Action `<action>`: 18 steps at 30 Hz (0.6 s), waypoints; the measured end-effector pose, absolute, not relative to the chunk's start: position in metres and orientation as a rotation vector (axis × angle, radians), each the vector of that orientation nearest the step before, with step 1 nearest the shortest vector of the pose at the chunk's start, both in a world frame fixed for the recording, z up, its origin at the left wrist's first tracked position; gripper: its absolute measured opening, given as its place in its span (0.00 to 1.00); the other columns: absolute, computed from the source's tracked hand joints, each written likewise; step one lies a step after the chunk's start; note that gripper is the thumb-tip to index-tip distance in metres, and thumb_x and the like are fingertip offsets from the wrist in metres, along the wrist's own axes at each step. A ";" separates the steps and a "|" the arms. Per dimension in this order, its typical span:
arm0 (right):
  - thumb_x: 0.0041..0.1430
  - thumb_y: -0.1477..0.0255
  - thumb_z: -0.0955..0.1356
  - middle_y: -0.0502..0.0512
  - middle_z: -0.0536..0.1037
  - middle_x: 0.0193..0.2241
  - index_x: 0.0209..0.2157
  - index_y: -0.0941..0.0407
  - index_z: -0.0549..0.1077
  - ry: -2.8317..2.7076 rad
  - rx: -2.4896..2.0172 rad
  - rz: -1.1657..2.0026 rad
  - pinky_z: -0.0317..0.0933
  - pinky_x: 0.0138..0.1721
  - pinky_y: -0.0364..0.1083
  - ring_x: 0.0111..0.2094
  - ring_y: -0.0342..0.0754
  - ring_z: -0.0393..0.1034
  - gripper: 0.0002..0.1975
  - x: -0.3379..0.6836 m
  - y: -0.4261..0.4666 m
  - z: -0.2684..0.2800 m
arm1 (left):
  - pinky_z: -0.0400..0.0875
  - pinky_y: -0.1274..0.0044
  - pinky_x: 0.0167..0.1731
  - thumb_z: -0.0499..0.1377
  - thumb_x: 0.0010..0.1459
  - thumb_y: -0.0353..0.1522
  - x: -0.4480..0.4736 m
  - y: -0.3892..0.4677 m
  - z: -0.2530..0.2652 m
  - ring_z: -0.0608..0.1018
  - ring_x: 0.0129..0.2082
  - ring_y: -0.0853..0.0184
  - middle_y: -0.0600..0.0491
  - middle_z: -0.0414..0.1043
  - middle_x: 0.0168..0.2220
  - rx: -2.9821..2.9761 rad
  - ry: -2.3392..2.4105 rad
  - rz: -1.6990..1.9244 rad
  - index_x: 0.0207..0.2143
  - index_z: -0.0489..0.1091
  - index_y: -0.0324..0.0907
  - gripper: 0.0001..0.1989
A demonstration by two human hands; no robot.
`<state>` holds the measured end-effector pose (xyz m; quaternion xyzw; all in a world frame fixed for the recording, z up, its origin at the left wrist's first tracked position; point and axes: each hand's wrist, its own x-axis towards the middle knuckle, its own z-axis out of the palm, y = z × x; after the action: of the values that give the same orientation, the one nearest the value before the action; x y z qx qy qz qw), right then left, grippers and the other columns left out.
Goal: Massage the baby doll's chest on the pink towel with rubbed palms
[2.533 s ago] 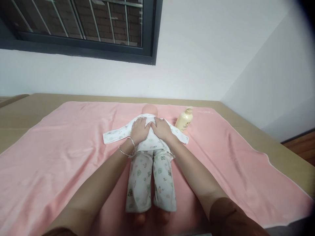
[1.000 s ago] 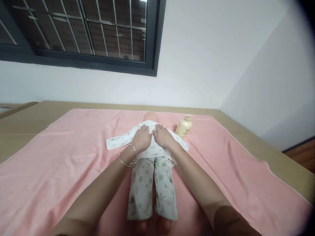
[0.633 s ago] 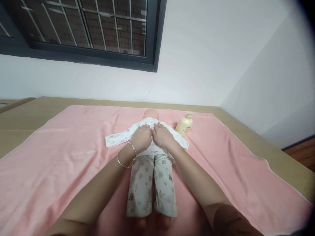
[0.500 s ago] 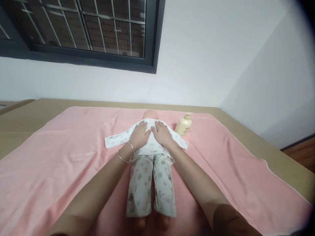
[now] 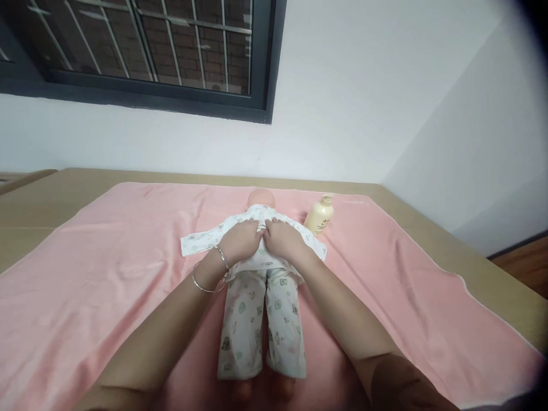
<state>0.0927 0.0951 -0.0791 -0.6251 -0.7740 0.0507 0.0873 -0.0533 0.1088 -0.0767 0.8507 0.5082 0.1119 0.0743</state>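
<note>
A baby doll (image 5: 261, 198) lies stretched out with its bald head at the far end and its feet toward me. It wears a white patterned pajama top (image 5: 252, 262) with sleeves spread to both sides, and matching pants (image 5: 244, 319). My left hand (image 5: 240, 241), with silver bangles on its wrist, is on the left of the top's middle, fingers curled and closed on the cloth. Beside it my right hand (image 5: 283, 238) grips the top in the same way, the thumbs nearly meeting. Small folds show between them. Which way the doll faces I cannot tell.
A pink sheet (image 5: 128, 274) with some wrinkles covers most of the tan surface (image 5: 25, 205). Right of the doll a cream pump bottle (image 5: 319, 216) leans near its sleeve. Behind are a white wall (image 5: 334, 114) and a barred window (image 5: 171, 51).
Both hands lay flat with fingers extended on the top. Now their fingers are curled in, closed on the cloth, and the wrists are raised slightly. The bangles have slid apart on the left arm.
</note>
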 end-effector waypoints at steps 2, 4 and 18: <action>0.70 0.66 0.54 0.68 0.65 0.61 0.61 0.61 0.63 -2.243 -1.826 0.157 0.51 0.60 0.56 0.63 0.59 0.58 0.24 0.098 0.110 -0.091 | 0.65 0.64 0.54 0.44 0.68 0.39 -0.056 0.122 -0.089 0.71 0.57 0.53 0.38 0.70 0.56 2.529 1.554 0.430 0.52 0.68 0.38 0.21; 0.71 0.61 0.53 0.67 0.57 0.66 0.65 0.61 0.57 -2.192 -1.794 0.165 0.43 0.64 0.56 0.67 0.58 0.49 0.28 0.104 0.124 -0.104 | 0.57 0.59 0.60 0.43 0.68 0.42 -0.059 0.134 -0.102 0.61 0.65 0.51 0.39 0.60 0.65 2.488 1.588 0.494 0.60 0.62 0.38 0.25; 0.66 0.62 0.60 0.67 0.72 0.54 0.53 0.58 0.69 -2.372 -1.829 0.205 0.46 0.60 0.64 0.53 0.61 0.67 0.21 0.093 0.084 -0.064 | 0.64 0.54 0.55 0.50 0.64 0.37 -0.066 0.102 -0.062 0.74 0.54 0.51 0.44 0.72 0.54 2.586 1.468 0.093 0.50 0.68 0.44 0.16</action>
<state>0.0934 0.0843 -0.0641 -0.6078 -0.7881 0.0680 0.0695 -0.0657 0.1018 -0.0623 0.8662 0.4917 0.0310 0.0832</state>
